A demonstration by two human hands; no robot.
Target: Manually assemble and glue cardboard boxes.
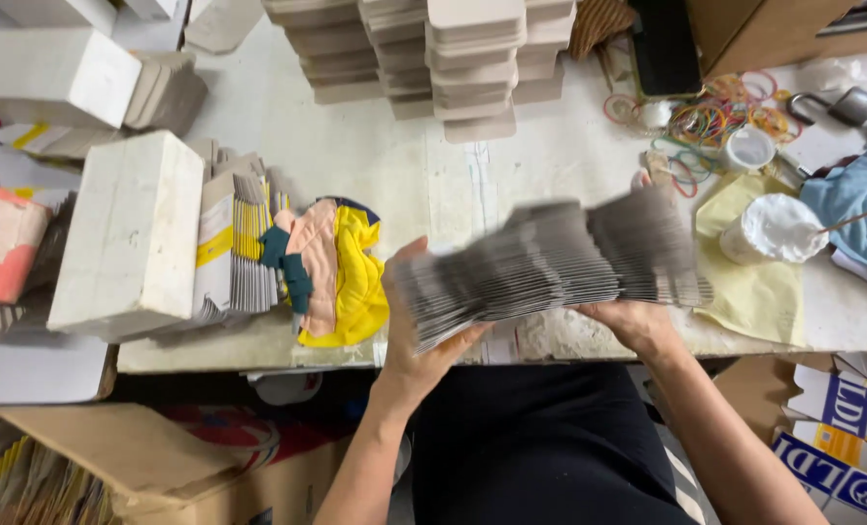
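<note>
Both my hands hold one long fanned stack of flat grey cardboard pieces [550,262] just above the near edge of the white table [375,156]. My left hand [416,335] grips the stack's left end from below, thumb up along its side. At the right end my right hand [637,321] supports it from underneath, with a fingertip showing over the top. The stack is blurred.
To the left stand a white block [127,233], upright folded cartons [239,243] and a yellow and pink cloth [341,272]. Stacked grey cardboard [472,58] sits at the back. Rubber bands [715,122], a white glue pot [772,228] on yellow paper and a blue cloth [861,199] lie right.
</note>
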